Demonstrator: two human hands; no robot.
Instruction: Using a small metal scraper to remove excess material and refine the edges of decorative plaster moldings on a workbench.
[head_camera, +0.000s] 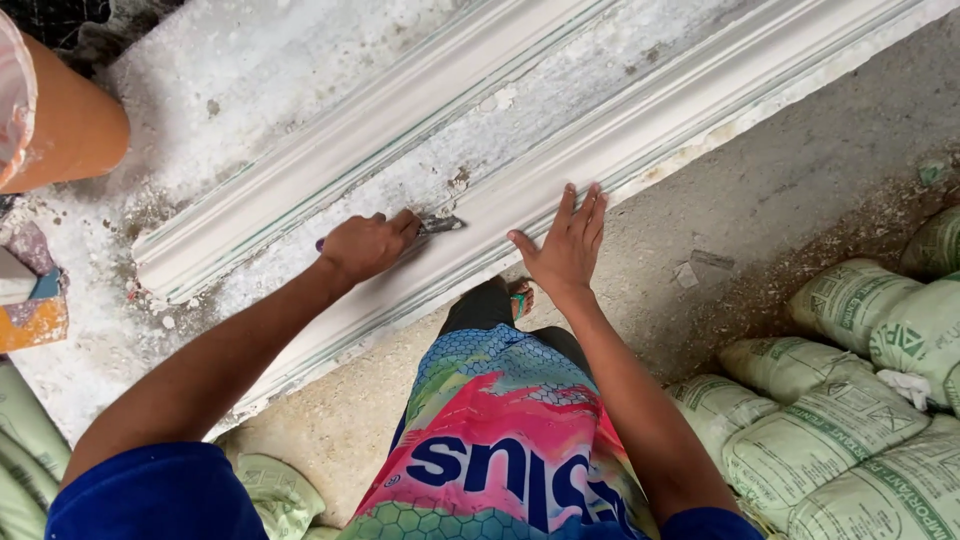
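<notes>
1. Now I am watching my left hand gripping one scraper, its blade touching the nearer of two white mouldings.
2. My right hand is lying flat, fingers spread, on that moulding.

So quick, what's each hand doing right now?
Left hand: closed around a small scraper, its blade on the white moulding.
Right hand: open, fingers spread, pressed flat on the moulding, holding nothing.
</notes>
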